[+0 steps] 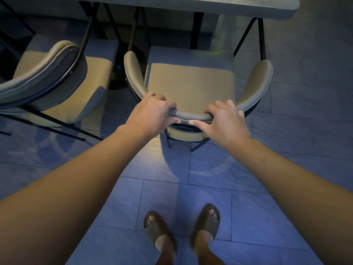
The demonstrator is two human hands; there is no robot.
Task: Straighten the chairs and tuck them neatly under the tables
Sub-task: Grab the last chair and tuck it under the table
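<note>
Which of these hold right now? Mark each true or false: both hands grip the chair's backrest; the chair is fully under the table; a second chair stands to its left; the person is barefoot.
1. Both hands grip the chair's backrest. True: the left hand and right hand curl over the chair back.
2. The chair is fully under the table. False: most of its seat shows in front of the edge.
3. A second chair stands to its left. True.
4. The person is barefoot. False: they wear sandals.
</note>
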